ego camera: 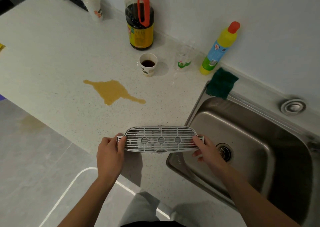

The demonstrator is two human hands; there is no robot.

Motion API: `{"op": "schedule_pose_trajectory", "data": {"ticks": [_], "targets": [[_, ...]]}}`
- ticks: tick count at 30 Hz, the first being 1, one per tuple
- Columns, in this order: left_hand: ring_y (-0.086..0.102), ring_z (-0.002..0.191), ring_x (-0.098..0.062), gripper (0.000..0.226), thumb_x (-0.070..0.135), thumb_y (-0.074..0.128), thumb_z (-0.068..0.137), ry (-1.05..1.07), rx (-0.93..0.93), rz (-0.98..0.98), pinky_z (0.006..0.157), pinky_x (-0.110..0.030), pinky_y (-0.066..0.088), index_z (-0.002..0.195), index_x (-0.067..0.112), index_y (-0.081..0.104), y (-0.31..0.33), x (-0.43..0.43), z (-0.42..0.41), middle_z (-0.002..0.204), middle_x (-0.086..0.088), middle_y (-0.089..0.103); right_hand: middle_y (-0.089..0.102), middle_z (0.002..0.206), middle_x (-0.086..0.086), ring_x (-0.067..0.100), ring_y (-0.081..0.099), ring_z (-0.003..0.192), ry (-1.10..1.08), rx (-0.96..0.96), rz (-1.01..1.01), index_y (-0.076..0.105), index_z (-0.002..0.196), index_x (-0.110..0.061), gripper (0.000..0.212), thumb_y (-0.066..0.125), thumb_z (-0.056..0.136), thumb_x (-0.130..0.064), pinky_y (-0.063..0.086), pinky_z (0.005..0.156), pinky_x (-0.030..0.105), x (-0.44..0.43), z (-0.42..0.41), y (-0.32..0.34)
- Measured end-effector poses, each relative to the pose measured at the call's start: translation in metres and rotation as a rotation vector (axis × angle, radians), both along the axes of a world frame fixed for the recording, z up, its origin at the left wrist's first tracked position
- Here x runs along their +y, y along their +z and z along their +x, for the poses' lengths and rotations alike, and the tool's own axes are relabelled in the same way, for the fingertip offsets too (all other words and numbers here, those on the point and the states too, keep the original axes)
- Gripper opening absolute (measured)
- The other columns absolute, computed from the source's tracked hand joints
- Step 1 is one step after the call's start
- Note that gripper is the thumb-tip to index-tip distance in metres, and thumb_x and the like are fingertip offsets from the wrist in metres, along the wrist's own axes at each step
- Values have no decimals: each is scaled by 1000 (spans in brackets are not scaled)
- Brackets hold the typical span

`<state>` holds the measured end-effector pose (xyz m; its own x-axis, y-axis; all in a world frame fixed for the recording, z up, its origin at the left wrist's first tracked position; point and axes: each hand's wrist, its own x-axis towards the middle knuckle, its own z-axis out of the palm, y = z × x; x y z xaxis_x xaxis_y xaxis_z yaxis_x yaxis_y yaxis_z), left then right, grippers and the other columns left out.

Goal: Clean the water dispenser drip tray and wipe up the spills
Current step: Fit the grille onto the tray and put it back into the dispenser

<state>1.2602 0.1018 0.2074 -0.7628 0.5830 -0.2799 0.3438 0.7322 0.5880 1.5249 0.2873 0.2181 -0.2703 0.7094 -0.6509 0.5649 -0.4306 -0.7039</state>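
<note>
Beyond the drip tray point(160, 139) lie spill point(113, 91), paper cup point(148, 63) and sponge point(221, 83).

Head view — steeply down, near countertop point(52, 53)

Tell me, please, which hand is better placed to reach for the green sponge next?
Probably right: the right hand grips the drip tray over the sink, on the sponge side; the left hand is farther off.

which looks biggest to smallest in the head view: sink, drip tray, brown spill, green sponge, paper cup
1. sink
2. drip tray (nearer the camera, so unsure against the spill)
3. brown spill
4. green sponge
5. paper cup
</note>
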Motion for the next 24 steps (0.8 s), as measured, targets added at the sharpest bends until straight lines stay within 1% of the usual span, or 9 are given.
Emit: {"op": "schedule_pose_trajectory", "data": {"ticks": [3,5,7,10,13,15,18,20,24], "targets": [[54,100,-17,45,47,33,107,-20,-56,6,85,-39,50,120,27,71,2,-1,-2,108,-8,66,74,105,2,19,68,73,11,-20,1,65,109,-23,25,52,106,-44,53,65,36,-1,-4,9],[63,92,-22,45,45,35,108,-44,-159,59,83,-42,57,103,25,74,11,2,-2,97,-7,71,74,103,4,22,68,73,-36,-26,7,63,108,-22,26,49,107,-43,54,66,38,-3,-6,19],[68,83,-18,42,46,36,109,-39,-272,140,74,-34,57,89,36,72,30,5,2,86,4,73,75,99,8,25,68,74,-131,-4,32,62,104,-22,27,47,108,-44,55,68,39,-4,-8,36],[69,101,-11,27,51,39,108,63,-518,307,82,-30,55,111,50,66,57,0,9,107,16,72,76,98,4,26,73,85,-243,120,34,63,107,-24,29,45,108,-47,60,70,40,-13,-4,65],[76,104,-23,32,42,44,109,236,-735,493,83,-36,62,135,38,63,83,-19,18,115,1,78,81,96,-4,24,78,90,-227,296,38,62,115,-27,23,51,106,-45,63,77,45,-28,6,89],[76,100,-23,31,35,48,109,321,-749,588,80,-37,63,135,32,64,98,-42,27,113,-2,79,81,103,-1,29,79,94,-189,399,-2,59,123,-26,21,58,105,-37,62,82,49,-43,10,97],[73,93,-22,24,33,54,106,468,-682,680,75,-36,62,122,26,71,111,-93,39,106,-5,76,81,109,2,30,79,96,-104,489,-65,60,126,-28,25,64,101,-31,63,79,46,-73,10,90],[71,91,-21,21,32,57,104,514,-617,688,75,-35,61,114,26,75,116,-137,47,103,-5,74,80,110,6,32,79,95,-60,518,-100,62,125,-26,27,67,99,-30,64,76,44,-94,3,79],[71,88,-19,22,32,57,104,606,-494,651,76,-37,59,116,24,74,128,-233,65,100,-4,76,81,103,8,33,79,87,73,497,-164,63,119,-23,20,67,99,-27,62,70,40,-151,-21,64]]}}
